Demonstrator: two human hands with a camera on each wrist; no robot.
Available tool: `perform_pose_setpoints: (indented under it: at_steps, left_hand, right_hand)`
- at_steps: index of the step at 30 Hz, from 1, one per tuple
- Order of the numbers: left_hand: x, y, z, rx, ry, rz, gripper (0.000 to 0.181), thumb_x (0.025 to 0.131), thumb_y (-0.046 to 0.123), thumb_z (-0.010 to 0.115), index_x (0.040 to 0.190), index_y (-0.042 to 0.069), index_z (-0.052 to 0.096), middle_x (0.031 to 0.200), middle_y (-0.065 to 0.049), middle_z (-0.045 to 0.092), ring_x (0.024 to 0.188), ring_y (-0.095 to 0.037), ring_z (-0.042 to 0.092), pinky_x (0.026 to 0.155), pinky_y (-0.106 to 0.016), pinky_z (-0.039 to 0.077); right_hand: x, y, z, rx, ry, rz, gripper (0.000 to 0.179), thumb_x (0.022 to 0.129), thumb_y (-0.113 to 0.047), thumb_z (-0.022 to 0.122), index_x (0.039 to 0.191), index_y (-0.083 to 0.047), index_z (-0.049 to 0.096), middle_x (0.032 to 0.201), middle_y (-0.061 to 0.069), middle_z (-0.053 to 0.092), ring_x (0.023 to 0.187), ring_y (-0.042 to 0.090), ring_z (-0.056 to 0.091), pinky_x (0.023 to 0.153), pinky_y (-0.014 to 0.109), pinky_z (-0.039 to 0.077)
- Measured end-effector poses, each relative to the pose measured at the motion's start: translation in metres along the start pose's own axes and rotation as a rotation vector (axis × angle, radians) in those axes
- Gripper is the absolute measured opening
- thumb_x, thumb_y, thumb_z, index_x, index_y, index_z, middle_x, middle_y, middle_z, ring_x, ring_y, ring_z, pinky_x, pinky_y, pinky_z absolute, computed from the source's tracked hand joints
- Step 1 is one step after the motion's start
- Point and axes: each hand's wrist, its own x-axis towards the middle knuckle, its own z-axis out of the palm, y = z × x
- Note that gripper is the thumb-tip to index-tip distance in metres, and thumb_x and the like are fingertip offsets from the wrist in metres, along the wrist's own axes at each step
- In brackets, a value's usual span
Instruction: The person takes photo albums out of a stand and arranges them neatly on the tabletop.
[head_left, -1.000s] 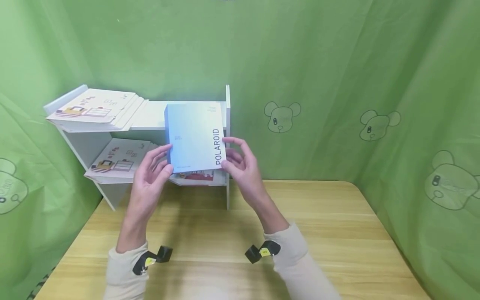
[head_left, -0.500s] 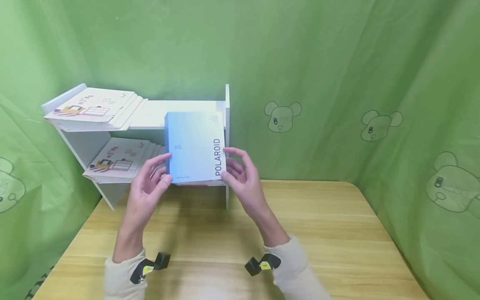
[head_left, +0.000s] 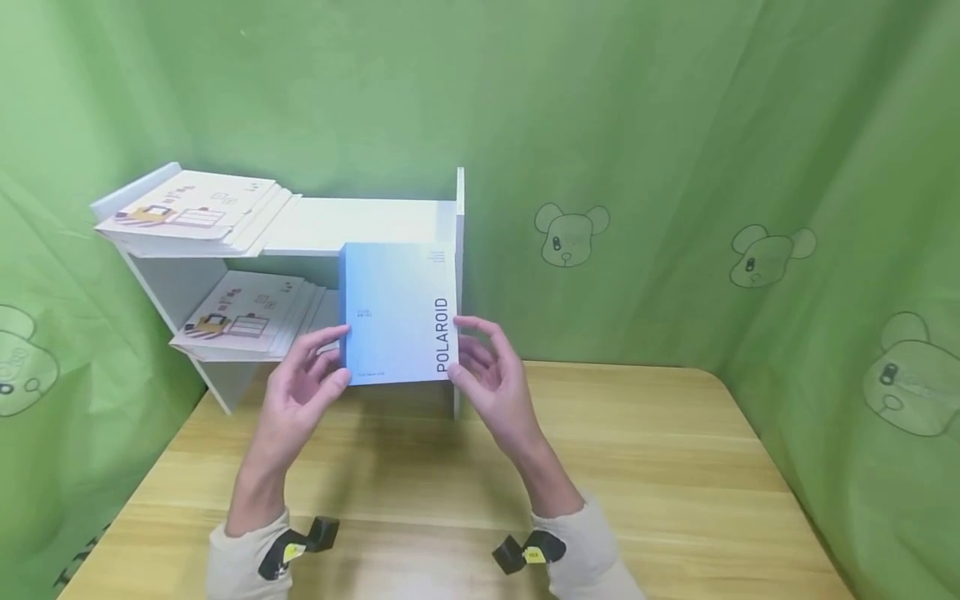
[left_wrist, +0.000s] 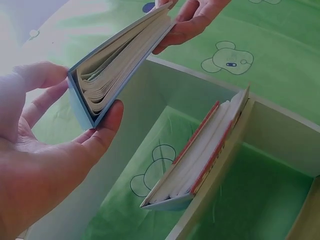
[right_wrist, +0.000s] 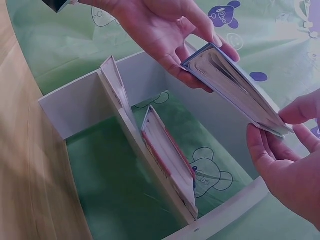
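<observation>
A pale blue photo album (head_left: 397, 312) with POLAROID printed along its right edge is held upright in front of a white shelf. My left hand (head_left: 300, 396) pinches its lower left edge between thumb and fingers. My right hand (head_left: 495, 375) grips the opposite edge in the same way. In the left wrist view the album's page edges show between its blue covers, some pages bulging apart. A book with red edges (left_wrist: 200, 155), hidden behind the album in the head view, lies on the lower shelf board.
The two-tier white shelf (head_left: 360, 223) stands at the back left of the wooden table (head_left: 637, 467). Several white picture books (head_left: 191, 208) lie at the left of its top board. More picture books (head_left: 243, 312) lie at the left on the lower board. A green curtain (head_left: 637, 125) surrounds the table.
Both hands have lowered the album together and drawn it down from the top board's level, uncovering more of that board. The grip of both hands looks the same.
</observation>
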Motion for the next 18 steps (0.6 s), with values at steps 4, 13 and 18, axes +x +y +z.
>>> perform_pose_setpoints:
  at_steps: [4, 13, 18]
  left_hand:
    - [-0.003, 0.000, -0.001, -0.005, -0.014, 0.019, 0.052, 0.094, -0.019, 0.054, 0.144, -0.006, 0.047, 0.148, -0.017, 0.047, 0.126, -0.028, 0.055, 0.103, -0.027, 0.054]
    - [-0.006, -0.001, -0.001, -0.009, -0.062, 0.043, 0.054, 0.089, -0.023, 0.054, 0.141, -0.011, 0.046, 0.147, -0.014, 0.048, 0.123, -0.024, 0.055, 0.097, -0.025, 0.056]
    - [-0.006, -0.003, 0.000, -0.004, -0.093, 0.027, 0.055, 0.089, -0.024, 0.054, 0.142, -0.012, 0.044, 0.148, -0.012, 0.047, 0.122, -0.023, 0.056, 0.096, -0.026, 0.057]
  right_hand:
    - [-0.003, 0.001, -0.001, 0.005, -0.001, -0.008, 0.056, 0.092, 0.010, 0.061, 0.144, -0.007, 0.049, 0.138, 0.018, 0.058, 0.126, 0.034, 0.059, 0.109, 0.043, 0.051]
    - [-0.012, 0.007, -0.003, 0.028, 0.000, -0.009, 0.056, 0.092, 0.010, 0.061, 0.144, -0.005, 0.048, 0.138, 0.021, 0.058, 0.126, 0.035, 0.059, 0.108, 0.043, 0.052]
    - [-0.016, 0.011, -0.006, 0.037, 0.004, -0.013, 0.055, 0.092, 0.011, 0.060, 0.144, -0.003, 0.048, 0.138, 0.022, 0.058, 0.126, 0.035, 0.059, 0.108, 0.043, 0.052]
